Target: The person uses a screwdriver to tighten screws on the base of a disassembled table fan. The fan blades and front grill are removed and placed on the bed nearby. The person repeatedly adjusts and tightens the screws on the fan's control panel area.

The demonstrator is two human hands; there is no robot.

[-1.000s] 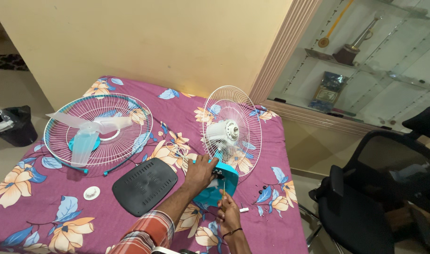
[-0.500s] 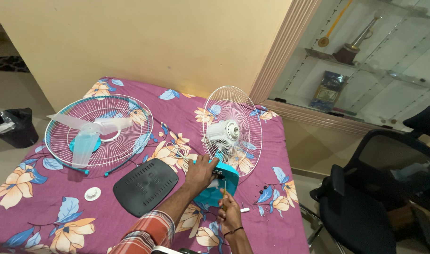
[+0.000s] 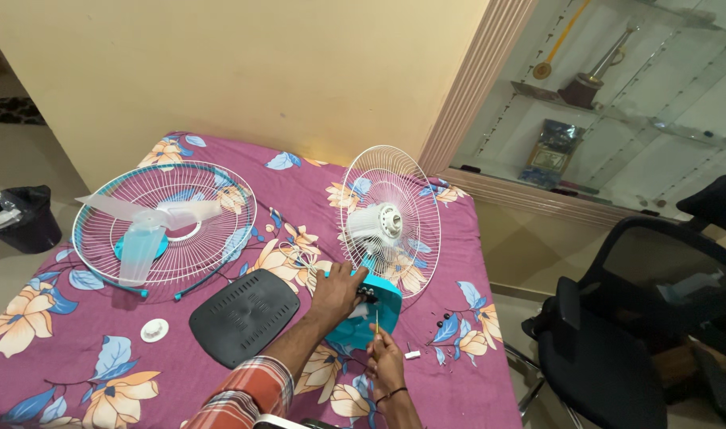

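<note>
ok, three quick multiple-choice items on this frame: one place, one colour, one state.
1. Where does the dark cover lie?
A. on the floor
B. on the bedspread, left of the left hand
C. on the chair

2. The fan body under the left hand is
A. red
B. teal
C. yellow

3. The right hand
A. lies flat, empty
B. pinches a thin tool
C. grips the grille

Answers: B, it rests on the floral bedspread; B, teal plastic; B, the fingers pinch a thin tool.

A floral purple-covered bed (image 3: 69,373) carries a fan grille (image 3: 164,222), black base plate (image 3: 243,316), white cap (image 3: 154,330) and turquoise fan body (image 3: 371,314).
</note>
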